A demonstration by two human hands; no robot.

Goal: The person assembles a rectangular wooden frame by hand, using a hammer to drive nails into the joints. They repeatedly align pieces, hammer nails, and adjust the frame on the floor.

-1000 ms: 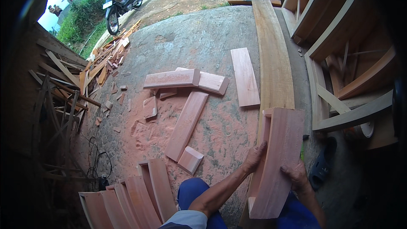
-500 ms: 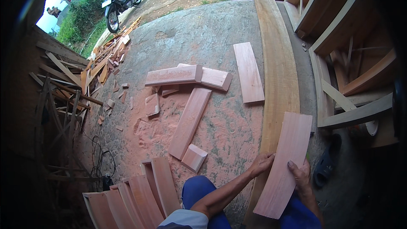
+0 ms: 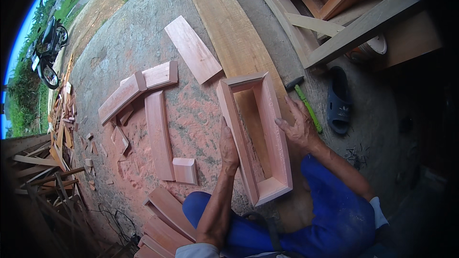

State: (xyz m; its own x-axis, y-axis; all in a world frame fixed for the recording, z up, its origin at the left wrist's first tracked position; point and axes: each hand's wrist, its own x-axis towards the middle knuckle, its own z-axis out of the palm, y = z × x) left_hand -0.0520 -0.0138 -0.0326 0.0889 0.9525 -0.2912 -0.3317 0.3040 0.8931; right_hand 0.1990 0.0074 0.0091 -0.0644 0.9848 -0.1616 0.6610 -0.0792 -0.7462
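A rectangular pinkish wooden box frame (image 3: 278, 136) stands between my hands, its middle open so the plank beneath shows through. My left hand (image 3: 229, 148) lies along its left outer side, fingers together and partly hidden behind the wood. On the other side, my right hand (image 3: 301, 126) has its thumb against the frame and its fingers extended along it. A long brown plank (image 3: 229, 24) runs under the frame. Just past my right hand lies a hammer (image 3: 307, 104) with a green handle and a dark head.
Pink boards with bevelled edges (image 3: 160, 134) lie on sawdust at left, with a flat board (image 3: 193, 50) beyond. More box pieces (image 3: 167, 224) stand by my left knee. A dark slipper (image 3: 338, 100), scattered nails (image 3: 357, 156) and large wooden frames (image 3: 291, 33) are at right. Scrap wood (image 3: 60, 136) is piled far left.
The frame, earlier showing one flat side, is now turned with its opening facing up. My left hand has come onto its left side. The view has swung right, revealing the hammer.
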